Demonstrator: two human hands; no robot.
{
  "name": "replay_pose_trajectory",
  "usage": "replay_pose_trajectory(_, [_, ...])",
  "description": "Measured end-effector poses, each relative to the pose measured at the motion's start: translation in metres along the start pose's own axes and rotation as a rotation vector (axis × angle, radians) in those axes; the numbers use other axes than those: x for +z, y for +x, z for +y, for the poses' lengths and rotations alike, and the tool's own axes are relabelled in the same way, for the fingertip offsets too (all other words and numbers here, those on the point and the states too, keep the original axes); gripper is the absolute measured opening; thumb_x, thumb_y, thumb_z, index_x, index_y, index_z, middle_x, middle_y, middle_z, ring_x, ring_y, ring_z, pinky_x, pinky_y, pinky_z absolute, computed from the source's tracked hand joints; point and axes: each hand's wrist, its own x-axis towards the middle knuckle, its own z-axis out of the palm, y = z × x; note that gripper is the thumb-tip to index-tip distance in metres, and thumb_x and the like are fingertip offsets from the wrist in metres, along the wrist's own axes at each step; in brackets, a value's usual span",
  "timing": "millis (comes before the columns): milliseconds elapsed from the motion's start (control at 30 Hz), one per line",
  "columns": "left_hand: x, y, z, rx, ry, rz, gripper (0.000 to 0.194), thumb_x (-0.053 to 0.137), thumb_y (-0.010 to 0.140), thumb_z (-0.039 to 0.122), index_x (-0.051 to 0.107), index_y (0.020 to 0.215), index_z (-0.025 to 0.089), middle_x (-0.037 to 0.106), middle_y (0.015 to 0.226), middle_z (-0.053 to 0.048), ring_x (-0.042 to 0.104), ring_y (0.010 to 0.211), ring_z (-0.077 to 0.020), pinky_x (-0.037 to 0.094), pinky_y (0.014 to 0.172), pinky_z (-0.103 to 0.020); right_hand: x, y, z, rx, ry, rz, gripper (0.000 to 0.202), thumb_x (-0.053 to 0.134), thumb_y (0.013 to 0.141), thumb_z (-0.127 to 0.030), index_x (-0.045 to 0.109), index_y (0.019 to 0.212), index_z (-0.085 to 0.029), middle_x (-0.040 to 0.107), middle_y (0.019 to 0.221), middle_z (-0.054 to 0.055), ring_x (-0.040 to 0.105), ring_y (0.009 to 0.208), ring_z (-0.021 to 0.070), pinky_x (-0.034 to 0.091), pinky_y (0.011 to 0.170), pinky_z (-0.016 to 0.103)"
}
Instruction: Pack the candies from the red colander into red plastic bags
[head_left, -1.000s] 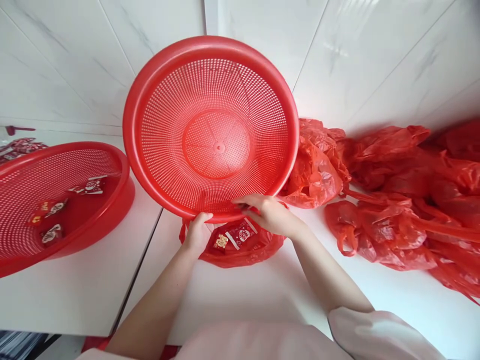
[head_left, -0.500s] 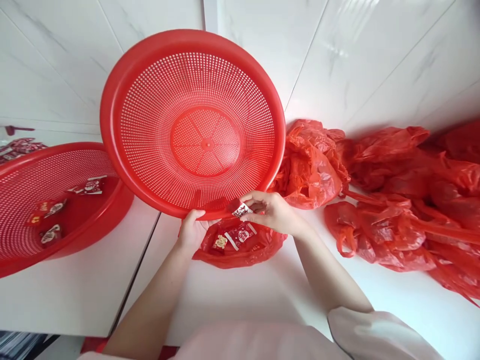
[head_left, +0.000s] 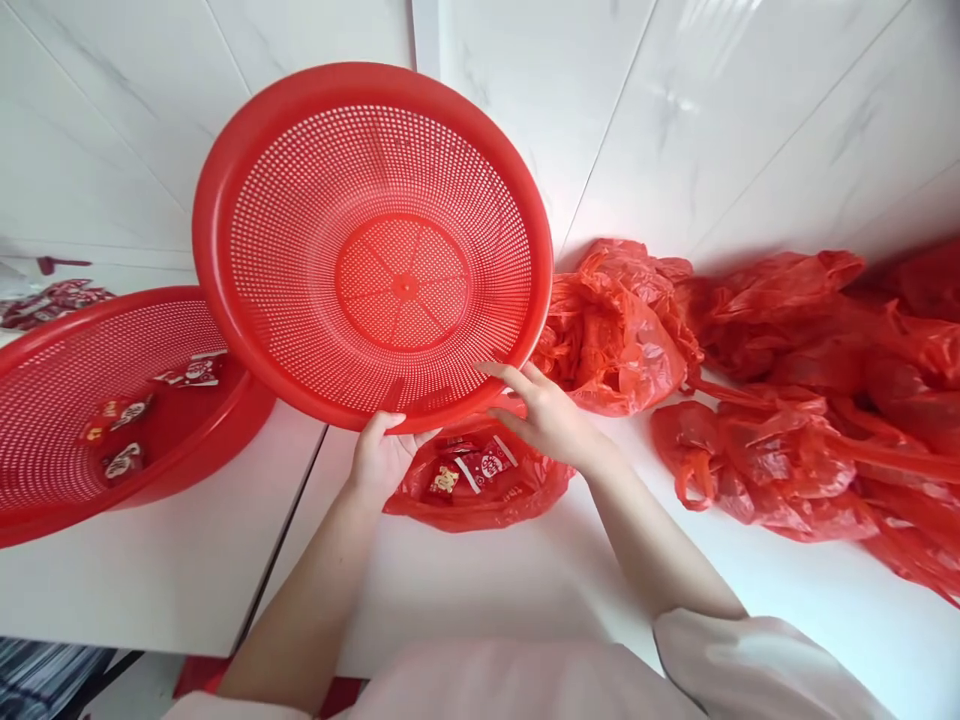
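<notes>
A large red mesh basket [head_left: 403, 285] is tilted towards me, its lower rim above a red plastic bag [head_left: 480, 515]. My left hand [head_left: 379, 460] grips that lower rim, thumb over the edge and fingers underneath. Close to the rim's lower right is my right hand [head_left: 544, 415], fingers apart, with no packet visible in it. Its index finger reaches across the rim and its thumb is lower down, over the bag. Inside the open bag lie a red-and-white packet [head_left: 491, 462] and a gold-patterned packet [head_left: 444, 481]; the basket hides the bag's far side.
At left stands another red mesh basket [head_left: 169, 490] holding several small packets [head_left: 124, 462]. More packets [head_left: 60, 300] lie behind it. Filled red plastic bags [head_left: 765, 460] crowd the right side of the white table [head_left: 480, 590], against a tiled wall [head_left: 675, 130].
The small packet has left my right hand, and another dark red packet shows at the back of the bag. My right hand's fingers have spread. The tilted basket has shifted slightly left.
</notes>
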Motion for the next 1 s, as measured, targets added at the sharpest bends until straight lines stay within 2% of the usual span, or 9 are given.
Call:
replay_pose_trajectory(167, [0.002,-0.007,0.007,0.049,0.118,-0.128,0.017,0.065,0.073,0.022,0.071,0.089,0.018,0.073,0.095,-0.008,0.066,0.104,-0.0318,0.058,0.085,-0.048,0.001,0.002,0.002,0.036,-0.065,0.25,0.031,0.063,0.083,-0.024,0.053,0.112,-0.025,0.059,0.113,0.008,0.064,0.096,0.0233,0.055,0.087,0.04])
replay_pose_trajectory(300, [-0.005,-0.015,0.037,0.119,0.502,-0.291,0.039,0.075,0.069,0.024,0.068,0.107,0.02,0.069,0.107,-0.012,0.063,0.109,-0.0346,0.053,0.091,-0.052,-0.011,-0.001,-0.001,0.035,-0.008,0.491,0.023,0.063,0.08,-0.023,0.052,0.101,-0.025,0.062,0.102,0.003,0.063,0.084,0.0175,0.056,0.079,0.031])
replay_pose_trajectory(367, [-0.014,-0.02,0.058,0.336,0.823,-0.058,0.044,0.072,0.073,0.026,0.064,0.116,0.021,0.065,0.116,-0.012,0.059,0.115,-0.0348,0.047,0.098,-0.055,-0.019,-0.003,-0.003,0.06,0.032,0.575,0.025,0.063,0.079,-0.023,0.052,0.101,-0.024,0.062,0.099,0.001,0.063,0.08,0.015,0.056,0.075,0.027])
replay_pose_trajectory(467, [-0.038,-0.025,0.082,0.804,1.373,0.589,0.055,0.07,0.074,0.023,0.056,0.127,0.019,0.045,0.144,-0.015,0.033,0.137,-0.0403,0.02,0.113,-0.064,-0.03,-0.006,-0.005,0.073,0.027,0.691,0.026,0.066,0.076,-0.026,0.053,0.099,-0.023,0.062,0.098,0.001,0.063,0.082,0.0148,0.055,0.074,0.026])
replay_pose_trajectory(533, [-0.057,-0.026,0.091,0.819,1.646,0.857,0.055,0.068,0.073,0.02,0.055,0.126,0.014,0.04,0.147,-0.018,0.024,0.14,-0.0448,-0.007,0.11,-0.072,-0.037,-0.008,-0.005,0.06,0.01,0.749,0.025,0.066,0.074,-0.025,0.055,0.096,-0.023,0.063,0.097,0.002,0.064,0.083,0.0158,0.055,0.073,0.026])
replay_pose_trajectory(667, [-0.089,-0.021,0.093,0.676,1.81,1.072,0.027,0.058,0.07,0.008,0.066,0.096,0.01,0.067,0.096,-0.014,0.052,0.114,-0.0411,-0.005,0.107,-0.073,-0.049,-0.011,-0.001,0.046,-0.029,0.833,0.027,0.067,0.07,-0.022,0.057,0.095,-0.022,0.064,0.095,0.003,0.064,0.08,0.017,0.055,0.07,0.029])
replay_pose_trajectory(767, [-0.095,-0.018,0.092,0.844,1.789,1.045,0.031,0.048,0.073,0.004,0.067,0.095,0.013,0.064,0.077,-0.008,0.057,0.1,-0.0332,-0.003,0.111,-0.068,-0.057,-0.015,0.004,0.044,-0.06,0.883,0.028,0.069,0.069,-0.023,0.059,0.095,-0.022,0.064,0.094,0.004,0.064,0.076,0.0171,0.056,0.068,0.031])
replay_pose_trajectory(867, [-0.088,-0.018,0.089,0.977,1.732,0.942,0.032,0.05,0.077,0.009,0.068,0.103,0.016,0.065,0.083,-0.008,0.056,0.102,-0.0313,-0.006,0.112,-0.066,-0.065,-0.017,0.009,0.051,-0.07,0.924,0.031,0.07,0.068,-0.024,0.06,0.097,-0.021,0.065,0.094,0.004,0.064,0.075,0.0175,0.057,0.068,0.033])
replay_pose_trajectory(1000, [-0.065,-0.014,0.076,1.0,1.615,0.715,0.035,0.054,0.081,0.013,0.067,0.113,0.02,0.066,0.099,-0.011,0.05,0.115,-0.0339,-0.005,0.111,-0.066,-0.078,-0.022,0.014,0.053,-0.047,0.97,0.033,0.07,0.066,-0.022,0.061,0.098,-0.021,0.065,0.09,0.003,0.064,0.073,0.0169,0.057,0.066,0.032])
